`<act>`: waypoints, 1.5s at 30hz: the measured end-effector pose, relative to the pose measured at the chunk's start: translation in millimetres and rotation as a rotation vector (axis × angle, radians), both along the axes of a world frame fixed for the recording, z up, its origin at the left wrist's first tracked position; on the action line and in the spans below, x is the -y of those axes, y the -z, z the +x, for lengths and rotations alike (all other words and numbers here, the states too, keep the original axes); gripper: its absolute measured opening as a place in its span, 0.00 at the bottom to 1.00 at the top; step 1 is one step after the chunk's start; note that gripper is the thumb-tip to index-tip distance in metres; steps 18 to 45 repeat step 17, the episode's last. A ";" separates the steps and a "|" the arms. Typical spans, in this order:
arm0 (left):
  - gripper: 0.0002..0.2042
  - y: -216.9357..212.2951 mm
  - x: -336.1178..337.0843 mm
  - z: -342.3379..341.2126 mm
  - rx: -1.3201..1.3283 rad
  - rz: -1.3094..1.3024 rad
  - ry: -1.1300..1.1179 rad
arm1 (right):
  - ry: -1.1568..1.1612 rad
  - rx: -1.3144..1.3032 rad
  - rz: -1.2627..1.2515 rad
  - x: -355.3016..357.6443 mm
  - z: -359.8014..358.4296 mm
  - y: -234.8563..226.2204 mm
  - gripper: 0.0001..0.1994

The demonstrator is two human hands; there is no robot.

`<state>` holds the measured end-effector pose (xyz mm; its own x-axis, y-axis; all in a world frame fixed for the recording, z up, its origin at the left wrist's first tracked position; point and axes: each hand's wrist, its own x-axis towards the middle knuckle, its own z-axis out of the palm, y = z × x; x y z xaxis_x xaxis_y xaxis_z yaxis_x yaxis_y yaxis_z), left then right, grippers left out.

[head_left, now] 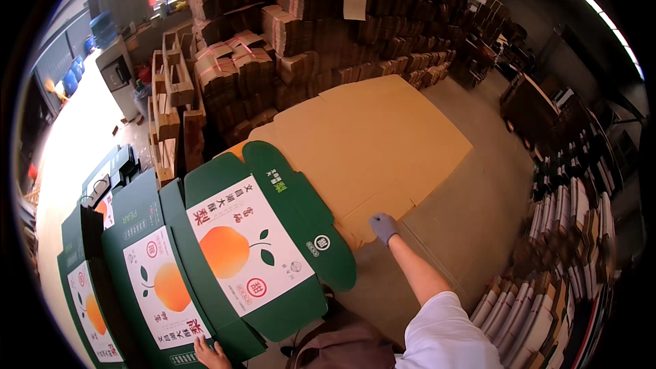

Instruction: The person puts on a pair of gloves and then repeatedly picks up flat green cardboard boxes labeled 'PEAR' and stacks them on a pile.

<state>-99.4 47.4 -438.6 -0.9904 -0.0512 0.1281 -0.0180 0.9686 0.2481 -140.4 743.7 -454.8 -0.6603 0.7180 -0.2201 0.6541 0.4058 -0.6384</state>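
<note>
A green box blank (pixel 273 215), printed with a large orange pear on a white panel, lies flat at the centre left. A second green printed blank (pixel 126 215) lies left of it. My left hand (pixel 212 354), bare, rests at its lower corner with the fingers spread. Beyond them a large plain brown cardboard sheet (pixel 369 143) stretches away to the far right. At its near edge my right hand (pixel 384 227), in a grey glove, is closed, apparently pinching that edge; the fingertips are partly hidden.
Tall stacks of bundled cardboard (pixel 294 27) stand at the back. Wooden pallets (pixel 167 106) lean at the left, near a water dispenser (pixel 116 72). Bundled flat sheets (pixel 523 321) line the right side. More green blanks (pixel 89 301) stand at the far left.
</note>
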 end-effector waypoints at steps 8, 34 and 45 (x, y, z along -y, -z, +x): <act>0.27 22.7 -70.9 -70.8 0.389 0.045 -0.066 | 0.052 0.289 0.157 -142.5 3.9 11.1 0.14; 0.29 17.4 -78.7 -78.4 0.310 -0.017 0.010 | 0.075 0.363 -0.144 -157.9 -29.3 -8.1 0.17; 0.29 17.4 -78.7 -78.4 0.310 -0.017 0.010 | 0.075 0.363 -0.144 -157.9 -29.3 -8.1 0.17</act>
